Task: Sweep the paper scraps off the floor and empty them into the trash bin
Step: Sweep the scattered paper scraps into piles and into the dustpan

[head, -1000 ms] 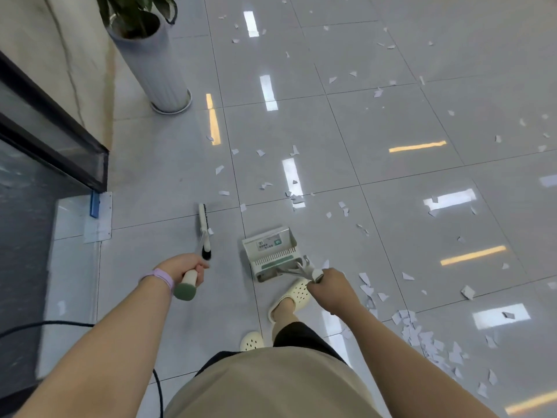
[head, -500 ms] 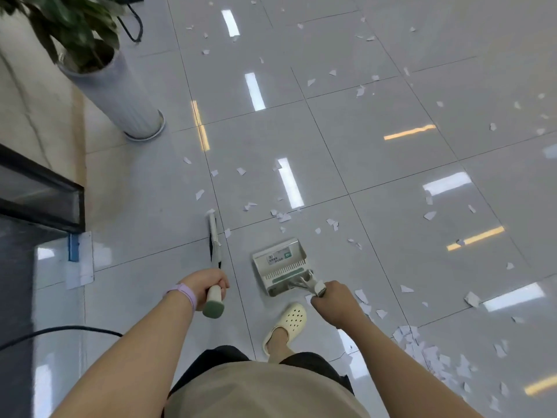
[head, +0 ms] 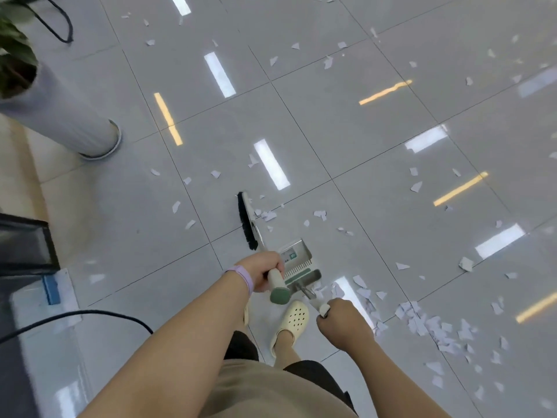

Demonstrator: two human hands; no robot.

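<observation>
Left hand point(head: 265, 271) is gripping one broom point(head: 251, 226), right hand point(head: 340, 322) is gripping one dustpan point(head: 297, 262). Paper scraps point(head: 428, 322) are lying everywhere, too many to count, thickest around 4 o'clock. One planter point(head: 60, 116) is standing at 10.

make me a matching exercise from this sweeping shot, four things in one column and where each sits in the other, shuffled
Things:
1. broom
2. dustpan
3. planter
4. densest pile of paper scraps

Places:
A. floor to the right of the right hand
B. far left, near the wall
C. held by the left hand
D. on the floor ahead of the cream shoe

Pairs: 1-C, 2-D, 3-B, 4-A
</observation>
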